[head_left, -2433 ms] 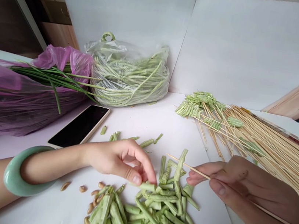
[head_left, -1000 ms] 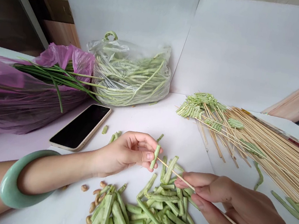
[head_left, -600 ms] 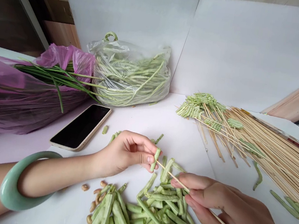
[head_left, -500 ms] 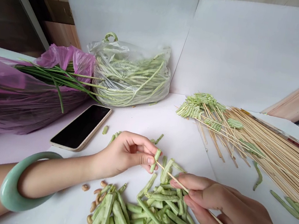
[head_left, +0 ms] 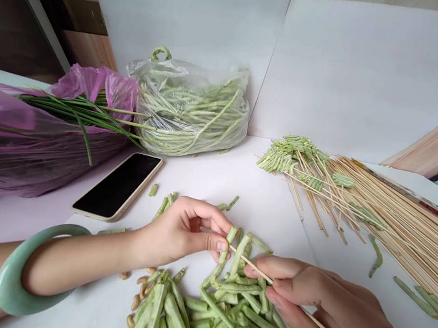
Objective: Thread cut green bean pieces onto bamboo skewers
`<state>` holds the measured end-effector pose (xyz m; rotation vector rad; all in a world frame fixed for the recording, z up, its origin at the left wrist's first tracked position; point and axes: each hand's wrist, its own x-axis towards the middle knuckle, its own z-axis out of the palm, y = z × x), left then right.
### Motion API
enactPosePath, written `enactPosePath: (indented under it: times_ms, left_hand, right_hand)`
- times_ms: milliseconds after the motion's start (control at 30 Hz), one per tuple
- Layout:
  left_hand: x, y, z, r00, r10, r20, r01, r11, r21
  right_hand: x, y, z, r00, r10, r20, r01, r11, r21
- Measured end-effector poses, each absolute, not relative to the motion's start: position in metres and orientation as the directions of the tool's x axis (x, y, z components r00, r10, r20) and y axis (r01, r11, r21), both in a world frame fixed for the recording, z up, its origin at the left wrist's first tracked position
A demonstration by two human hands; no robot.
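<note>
White tabletop, pale panels, bean pieces

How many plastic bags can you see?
2: purple bag at far left, green stalks sticking out; clear bag of long beans beside it, beyond the left hand. Others could be hidden.

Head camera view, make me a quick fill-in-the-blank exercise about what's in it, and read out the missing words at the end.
1. The left hand pinches a short bean piece, while the ____ holds a thin skewer.
2. The phone lies face ____.
3. A pale green bangle circles the ____ forearm.
4. Long beans fill a clear plastic ____.

Missing words: right hand; up; left; bag.
</note>
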<state>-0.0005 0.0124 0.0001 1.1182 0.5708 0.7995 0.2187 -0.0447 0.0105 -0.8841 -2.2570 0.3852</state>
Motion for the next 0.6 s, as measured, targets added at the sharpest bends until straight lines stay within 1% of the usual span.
enactPosePath:
  times_ms: [200,300,367,433,500,567,600]
  left_hand:
    - [-0.0011,0.0104,-0.0017,0.649,0.759,-0.051,-0.255,0.281,0.925]
    - [-0.0013,0.0098,-0.0024,0.645,0.762,-0.059,-0.217,0.257,0.942]
    - [-0.0012,0.0092,-0.0018,0.629,0.776,-0.046,-0.175,0.199,0.964]
    - [-0.0016,0.0089,0.0002,0.602,0.799,0.003,-0.102,0.073,0.992]
    - [-0.0030,0.0096,0.0032,0.547,0.831,0.100,0.018,-0.131,0.991]
    - [-0.0053,0.0121,0.0061,0.474,0.852,0.221,0.210,-0.353,0.912]
    - [-0.0065,0.0140,0.0071,0.449,0.852,0.270,0.328,-0.439,0.837]
  right_hand:
    - [0.2166,-0.0458,0.0100,-0.546,0.690,0.474,0.466,0.721,-0.513]
    - [0.2147,-0.0465,0.0089,-0.533,0.694,0.483,0.466,0.718,-0.517]
    - [0.2149,-0.0464,0.0083,-0.516,0.708,0.481,0.481,0.705,-0.522]
    - [0.2167,-0.0452,0.0084,-0.497,0.732,0.466,0.498,0.680,-0.538]
    - [0.2196,-0.0434,0.0096,-0.458,0.757,0.466,0.512,0.653,-0.558]
    - [0.2227,-0.0416,0.0121,-0.390,0.774,0.499,0.526,0.632,-0.570]
    - [0.2240,-0.0410,0.0137,-0.351,0.780,0.518,0.535,0.621,-0.573]
